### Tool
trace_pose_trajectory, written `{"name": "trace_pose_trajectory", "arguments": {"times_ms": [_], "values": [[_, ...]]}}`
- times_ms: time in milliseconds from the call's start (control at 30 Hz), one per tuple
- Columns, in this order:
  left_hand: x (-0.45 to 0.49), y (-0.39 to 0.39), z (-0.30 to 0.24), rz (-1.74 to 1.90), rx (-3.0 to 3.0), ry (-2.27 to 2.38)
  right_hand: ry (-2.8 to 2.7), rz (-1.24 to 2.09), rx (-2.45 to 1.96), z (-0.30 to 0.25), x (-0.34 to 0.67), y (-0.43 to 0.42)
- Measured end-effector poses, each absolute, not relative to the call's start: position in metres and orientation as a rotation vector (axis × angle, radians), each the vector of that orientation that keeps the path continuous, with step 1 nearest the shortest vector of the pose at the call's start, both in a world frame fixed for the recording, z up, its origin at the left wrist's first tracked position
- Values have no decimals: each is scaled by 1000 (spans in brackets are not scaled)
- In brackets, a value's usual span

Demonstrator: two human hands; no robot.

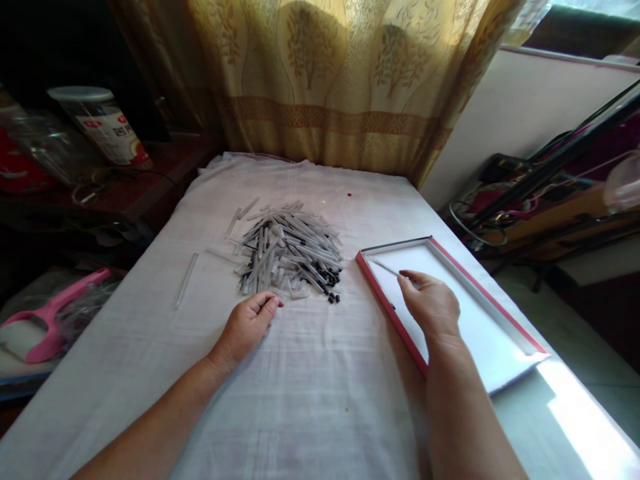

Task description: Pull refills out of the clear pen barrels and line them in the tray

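Observation:
My right hand (431,301) pinches a thin pale tube (385,267) over a shallow box (393,328) with red sides and a white inside. The tube's far tip points to the box's back left corner. My left hand (251,325) is closed, thumb against the fingers, just in front of a heap of clear and grey plastic tubes (280,247). Whatever those fingers hold, if anything, I cannot make out. Several small black pieces (331,277) lie at the heap's right side. One clear tube (187,281) rests apart on the left.
A white cloth (300,400) covers the table. A tiny red bit (349,195) lies near the back, before a gold curtain (320,80). On the left are a lidded jar (107,127) on a dark cabinet and a pink-handled object (50,320). Black metal bars (525,180) stand at right.

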State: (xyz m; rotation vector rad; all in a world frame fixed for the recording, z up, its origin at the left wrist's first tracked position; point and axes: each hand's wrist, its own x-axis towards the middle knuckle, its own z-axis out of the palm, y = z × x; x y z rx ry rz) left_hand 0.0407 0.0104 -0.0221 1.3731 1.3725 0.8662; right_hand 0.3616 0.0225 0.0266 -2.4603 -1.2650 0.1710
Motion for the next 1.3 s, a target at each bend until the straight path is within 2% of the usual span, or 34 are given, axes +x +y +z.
{"name": "trace_pose_trajectory", "arguments": {"times_ms": [333, 767, 900, 1000, 1100, 1300], "values": [[40, 8, -16, 846, 1400, 1363, -1407, 235, -2477, 1, 358, 31], [38, 8, -18, 847, 1436, 1337, -1513, 55, -2434, -2, 350, 27], [38, 8, -18, 849, 1439, 1337, -1564, -64, -2202, 6, 328, 32], [39, 8, -18, 861, 1435, 1353, -1741, 38, -1995, 5, 307, 43], [41, 7, -17, 882, 1437, 1371, -1840, 124, -1981, -2, 293, 53], [42, 5, -17, 941, 1474, 1373, -1797, 77, -1948, -12, 292, 56]]}}
